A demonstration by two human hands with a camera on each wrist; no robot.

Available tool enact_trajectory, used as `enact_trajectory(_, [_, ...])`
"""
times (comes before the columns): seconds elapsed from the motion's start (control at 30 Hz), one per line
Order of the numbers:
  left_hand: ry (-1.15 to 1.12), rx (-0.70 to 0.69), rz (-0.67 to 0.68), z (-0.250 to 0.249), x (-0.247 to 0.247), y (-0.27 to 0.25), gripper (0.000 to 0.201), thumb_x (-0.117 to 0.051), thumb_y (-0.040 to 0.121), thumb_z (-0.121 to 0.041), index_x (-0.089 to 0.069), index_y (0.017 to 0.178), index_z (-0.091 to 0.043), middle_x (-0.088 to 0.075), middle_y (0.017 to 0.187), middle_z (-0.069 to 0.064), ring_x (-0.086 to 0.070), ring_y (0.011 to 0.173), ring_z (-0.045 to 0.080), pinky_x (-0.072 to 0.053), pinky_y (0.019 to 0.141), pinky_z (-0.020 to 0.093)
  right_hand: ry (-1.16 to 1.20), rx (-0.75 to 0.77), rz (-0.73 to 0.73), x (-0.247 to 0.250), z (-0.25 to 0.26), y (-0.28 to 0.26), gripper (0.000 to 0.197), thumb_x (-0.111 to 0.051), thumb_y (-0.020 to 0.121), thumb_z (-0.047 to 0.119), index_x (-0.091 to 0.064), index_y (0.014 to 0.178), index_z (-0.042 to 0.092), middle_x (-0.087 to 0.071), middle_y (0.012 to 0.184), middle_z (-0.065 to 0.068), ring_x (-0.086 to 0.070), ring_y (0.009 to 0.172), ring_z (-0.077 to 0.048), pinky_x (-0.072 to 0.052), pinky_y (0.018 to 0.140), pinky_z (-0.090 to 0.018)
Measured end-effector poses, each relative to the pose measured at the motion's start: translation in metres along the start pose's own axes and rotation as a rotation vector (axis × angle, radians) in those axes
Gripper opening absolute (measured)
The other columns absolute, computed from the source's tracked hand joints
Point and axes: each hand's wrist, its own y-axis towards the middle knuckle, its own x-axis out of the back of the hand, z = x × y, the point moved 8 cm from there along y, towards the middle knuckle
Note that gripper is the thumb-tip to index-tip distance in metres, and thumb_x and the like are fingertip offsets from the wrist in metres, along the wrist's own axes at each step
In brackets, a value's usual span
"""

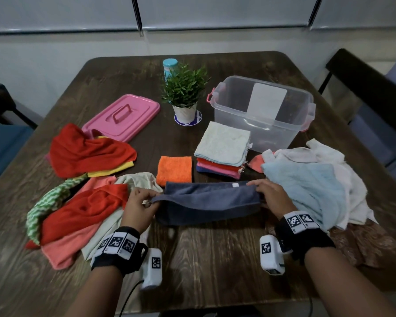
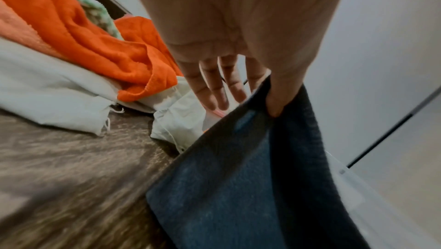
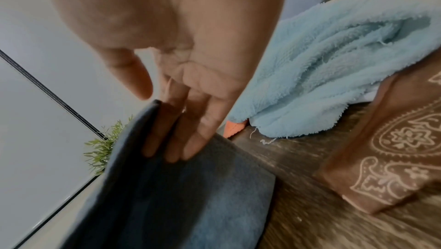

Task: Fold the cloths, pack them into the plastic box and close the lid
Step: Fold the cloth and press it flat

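Observation:
A dark blue cloth [image 1: 206,202] lies stretched sideways on the table in front of me, its upper layer lifted. My left hand [image 1: 144,203] pinches its left edge between thumb and fingers; in the left wrist view the thumb presses the blue cloth [image 2: 250,177]. My right hand [image 1: 264,191] holds the right edge, fingers under the raised layer of the blue cloth [image 3: 190,196]. A clear plastic box [image 1: 263,110] stands open at the back right. Its pink lid [image 1: 124,115] lies at the back left. A stack of folded cloths [image 1: 222,154] and a folded orange cloth [image 1: 175,170] sit behind the blue one.
Loose red, pink, cream and green cloths [image 1: 78,209] are heaped at my left, more red and yellow ones [image 1: 89,154] behind them. A light blue towel [image 1: 306,191] and white cloths [image 1: 329,161] pile up at my right. A potted plant [image 1: 184,94] and a bottle [image 1: 169,67] stand at the back.

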Motion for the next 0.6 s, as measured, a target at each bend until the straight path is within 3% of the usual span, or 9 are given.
enact_trajectory(0.07, [-0.065,0.027,0.01,0.007,-0.002,0.004,0.014,-0.062,0.086,0.001,-0.062,0.087,-0.013,-0.057,0.091,0.006,-0.054,0.083,0.005,-0.041,0.07,0.01,-0.052,0.016,0.05,-0.001,0.001,0.0,0.034,-0.04,0.088,-0.006,-0.067,0.099,0.011,-0.066,0.1,-0.011,-0.06,0.082,-0.015,-0.049,0.063,-0.019])
enact_trajectory(0.1, [-0.099,0.045,0.022,0.009,-0.004,0.005,0.009,-0.059,0.088,-0.004,-0.061,0.088,-0.012,-0.06,0.089,0.006,-0.056,0.08,0.007,-0.042,0.069,0.014,-0.127,0.04,0.054,0.0,0.003,0.0,0.033,-0.041,0.087,-0.007,-0.065,0.102,0.011,-0.066,0.1,-0.009,-0.06,0.082,-0.013,-0.048,0.064,-0.017])
enact_trajectory(0.2, [-0.143,0.082,0.045,0.014,-0.011,0.006,0.009,-0.052,0.095,-0.005,-0.057,0.09,-0.011,-0.06,0.08,0.002,-0.055,0.074,0.009,-0.042,0.067,0.019,-0.348,0.122,-0.021,0.005,0.001,0.005,0.021,-0.057,0.085,-0.001,-0.066,0.1,0.011,-0.063,0.101,-0.008,-0.06,0.094,-0.021,-0.047,0.086,-0.03])
enact_trajectory(0.23, [-0.149,0.092,0.046,0.016,-0.013,0.006,0.009,-0.05,0.096,-0.005,-0.057,0.092,-0.01,-0.06,0.08,0.002,-0.054,0.076,0.012,-0.041,0.068,0.021,-0.379,0.148,-0.059,0.006,0.003,0.005,0.015,-0.063,0.085,0.002,-0.067,0.098,0.009,-0.059,0.101,-0.009,-0.058,0.095,-0.023,-0.045,0.088,-0.033])
enact_trajectory(0.3, [-0.153,0.102,0.05,0.016,-0.016,0.006,0.009,-0.049,0.097,-0.006,-0.056,0.094,-0.009,-0.059,0.083,0.004,-0.054,0.079,0.013,-0.042,0.07,0.024,-0.348,0.172,-0.116,0.008,0.005,0.004,0.009,-0.069,0.085,0.009,-0.067,0.094,0.01,-0.049,0.103,-0.008,-0.054,0.094,-0.02,-0.041,0.087,-0.028])
enact_trajectory(0.37, [-0.165,0.109,0.049,0.015,-0.019,0.006,0.009,-0.048,0.097,-0.007,-0.056,0.095,-0.009,-0.059,0.084,0.003,-0.055,0.079,0.011,-0.042,0.071,0.023,-0.267,0.184,-0.136,0.008,0.003,0.005,0.008,-0.066,0.087,0.009,-0.062,0.09,0.015,-0.05,0.102,-0.007,-0.053,0.095,-0.02,-0.038,0.087,-0.025])
enact_trajectory(0.5, [-0.302,0.199,0.048,0.018,-0.026,0.003,0.008,-0.048,0.098,-0.007,-0.053,0.093,-0.005,-0.053,0.078,0.001,-0.047,0.075,0.012,-0.039,0.07,0.025,-0.182,0.074,-0.112,0.004,-0.016,0.01,0.011,-0.055,0.095,0.019,-0.053,0.085,0.024,-0.06,0.089,-0.006,-0.057,0.091,-0.024,-0.043,0.087,-0.039])
enact_trajectory(0.6, [-0.291,0.264,0.081,0.025,-0.033,-0.003,0.011,-0.045,0.099,-0.013,-0.053,0.099,-0.005,-0.052,0.082,0.004,-0.048,0.079,0.013,-0.038,0.075,0.028,-0.221,0.065,-0.122,0.0,-0.022,0.004,0.005,-0.052,0.097,0.02,-0.052,0.093,0.017,-0.058,0.091,-0.006,-0.054,0.09,-0.02,-0.038,0.085,-0.035])
